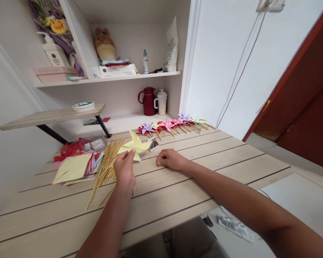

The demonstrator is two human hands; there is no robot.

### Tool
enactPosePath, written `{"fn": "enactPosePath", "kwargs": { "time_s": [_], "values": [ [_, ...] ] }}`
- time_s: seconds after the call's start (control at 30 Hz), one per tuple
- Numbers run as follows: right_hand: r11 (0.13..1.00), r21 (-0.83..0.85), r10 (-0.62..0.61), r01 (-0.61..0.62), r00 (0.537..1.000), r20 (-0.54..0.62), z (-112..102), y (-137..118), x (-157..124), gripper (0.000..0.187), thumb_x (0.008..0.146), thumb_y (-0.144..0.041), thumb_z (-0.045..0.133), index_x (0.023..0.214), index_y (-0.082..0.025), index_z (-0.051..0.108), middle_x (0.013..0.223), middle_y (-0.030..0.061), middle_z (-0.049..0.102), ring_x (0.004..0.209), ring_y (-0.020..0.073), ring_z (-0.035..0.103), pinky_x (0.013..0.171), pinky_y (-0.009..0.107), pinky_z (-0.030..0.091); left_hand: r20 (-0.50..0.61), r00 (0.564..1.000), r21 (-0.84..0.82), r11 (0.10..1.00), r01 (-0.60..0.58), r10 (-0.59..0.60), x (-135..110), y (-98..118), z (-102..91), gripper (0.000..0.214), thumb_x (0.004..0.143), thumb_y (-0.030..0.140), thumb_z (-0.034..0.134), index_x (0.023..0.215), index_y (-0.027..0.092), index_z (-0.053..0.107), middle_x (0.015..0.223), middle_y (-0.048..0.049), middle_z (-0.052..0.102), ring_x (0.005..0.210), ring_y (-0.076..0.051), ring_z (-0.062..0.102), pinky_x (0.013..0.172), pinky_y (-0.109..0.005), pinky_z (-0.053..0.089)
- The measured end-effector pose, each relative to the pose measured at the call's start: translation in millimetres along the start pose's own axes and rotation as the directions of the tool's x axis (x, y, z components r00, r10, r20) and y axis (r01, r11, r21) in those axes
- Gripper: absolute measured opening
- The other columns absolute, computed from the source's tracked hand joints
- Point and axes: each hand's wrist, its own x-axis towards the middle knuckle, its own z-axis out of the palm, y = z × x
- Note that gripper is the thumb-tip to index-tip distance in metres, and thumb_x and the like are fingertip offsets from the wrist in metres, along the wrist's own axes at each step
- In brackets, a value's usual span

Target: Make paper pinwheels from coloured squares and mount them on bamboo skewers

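Note:
A pale yellow paper pinwheel (136, 145) is pinched in my left hand (125, 168), and its thin stick hangs down below the hand. My right hand (170, 159) is on the table to the right, fingers curled together; whatever they may hold is hidden. Between and beyond the hands stands a small white box (153, 146) with dark metallic bits inside. Just left of my left hand lies a loose pile of wooden sticks (103, 168). Farther left is a stack of cut paper squares (72, 166), yellow on top.
Finished-looking pinwheels (168, 124) in several colours lie in a row along the table's back edge. A small raised shelf (54, 116) stands at the left. Behind are a red jug (148, 102) and a cup (161, 103). The slatted table (177, 200) ends at the front.

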Motion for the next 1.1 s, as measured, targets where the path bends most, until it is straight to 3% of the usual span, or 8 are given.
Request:
{"fn": "enactPosePath", "kwargs": {
  "time_s": [0.2,0.47,0.77,0.97,1.1],
  "values": [
    [0.996,-0.088,0.045,-0.034,0.99,0.132,-8,-7,4,0.003,0.072,-0.02,0.073,0.07,-0.019,0.075,0.069,-0.0001,0.072,0.066,0.0146,0.059,0.061,0.025,0.04,-0.007,1.0,0.017,1.0,0.004,-0.004,1,-2,0.6,0.035,0.057,0.036,0.089,0.08,0.014,0.073,0.08,-0.0022,0.072,0.077,-0.016,0.064,0.076,-0.03,0.05],
    [0.989,-0.147,0.057,-0.03,0.981,0.184,-12,-12,6,0.015,0.074,-0.032,0.076,0.072,-0.018,0.071,0.066,-0.0027,0.062,0.065,0.0133,0.051,0.061,0.025,0.036,-0.003,1.0,0.015,1.0,0.017,-0.017,-3,2,4.5,0.036,0.054,0.036,0.091,0.077,0.014,0.073,0.079,-0.0017,0.072,0.074,-0.014,0.063,0.074,-0.029,0.049],
    [1.0,-0.014,0.022,-0.02,0.989,0.143,-10,-3,9,0.012,0.07,-0.025,0.078,0.078,-0.019,0.072,0.07,-0.0025,0.065,0.066,0.0123,0.052,0.061,0.023,0.037,-0.029,0.999,0.015,1.0,-0.018,0.018,-3,4,6.7,0.031,0.053,0.03,0.091,0.073,0.014,0.072,0.075,0.0011,0.07,0.071,-0.011,0.061,0.074,-0.026,0.047],
    [0.996,0.09,0.01,-0.021,0.993,0.118,-12,4,5,0.011,0.075,-0.025,0.071,0.081,-0.018,0.076,0.074,-0.0001,0.069,0.066,0.0124,0.053,0.062,0.025,0.038,-0.021,1.0,0.008,1.0,-0.017,0.017,-5,6,7.7,0.031,0.053,0.03,0.091,0.074,0.014,0.073,0.076,0.0009,0.071,0.072,-0.012,0.062,0.075,-0.026,0.048],
    [0.979,0.199,0.016,-0.046,0.988,0.151,-14,8,-1,0.017,0.069,-0.025,0.077,0.085,-0.018,0.077,0.077,0.0007,0.071,0.072,0.0144,0.059,0.068,0.026,0.044,-0.028,0.999,0.018,1.0,-0.017,0.018,-4,4,6.6,0.03,0.054,0.028,0.09,0.075,0.015,0.073,0.075,0.0012,0.071,0.073,-0.012,0.062,0.077,-0.026,0.048]
  ]
}}
